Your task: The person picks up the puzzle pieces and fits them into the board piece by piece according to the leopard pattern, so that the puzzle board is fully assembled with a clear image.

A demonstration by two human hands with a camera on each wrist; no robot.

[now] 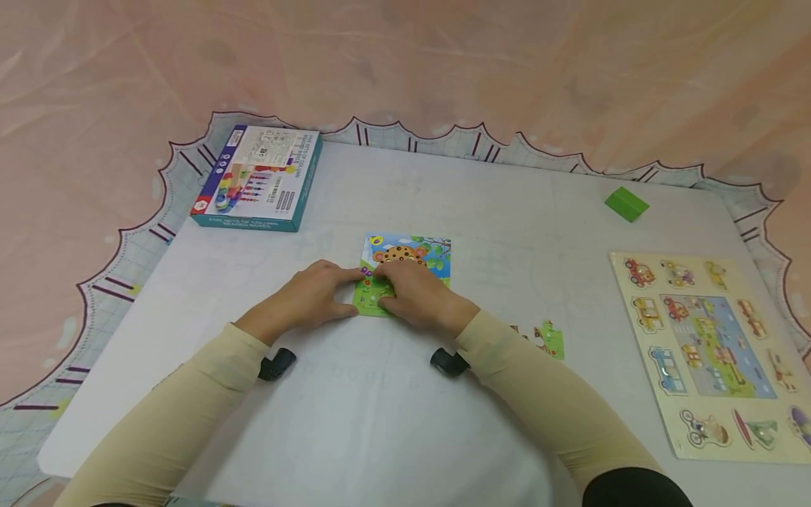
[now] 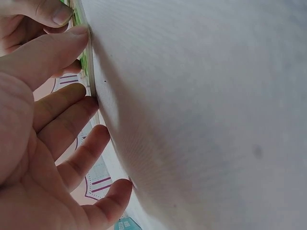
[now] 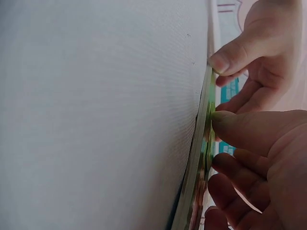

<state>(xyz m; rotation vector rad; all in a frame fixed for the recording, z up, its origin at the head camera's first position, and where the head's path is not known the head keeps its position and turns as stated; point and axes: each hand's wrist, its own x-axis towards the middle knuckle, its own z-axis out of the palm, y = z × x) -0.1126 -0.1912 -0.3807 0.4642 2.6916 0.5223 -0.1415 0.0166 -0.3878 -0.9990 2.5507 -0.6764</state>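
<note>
A small jigsaw puzzle [image 1: 438,266] with a spotted animal's head, blue sky and green grass lies flat at the table's middle. At its left edge is my left hand [image 1: 317,292], index finger and thumb spread apart. The left wrist view shows the left thumb [image 2: 72,43] against the board's edge and the other fingers fairly straight. My right hand [image 1: 421,296] covers the picture's middle, its thumb and index finger on either side of a green puzzle piece [image 1: 378,287] at the lower left. In the right wrist view the right thumb [image 3: 228,123] touches the puzzle's top, fingers bent.
Loose puzzle pieces [image 1: 550,339] lie partly behind the right forearm. A wooden vehicle peg board [image 1: 646,352] takes up the right side, with a green block [image 1: 626,204] beyond it. At the back left sits a flat toy box [image 1: 260,176].
</note>
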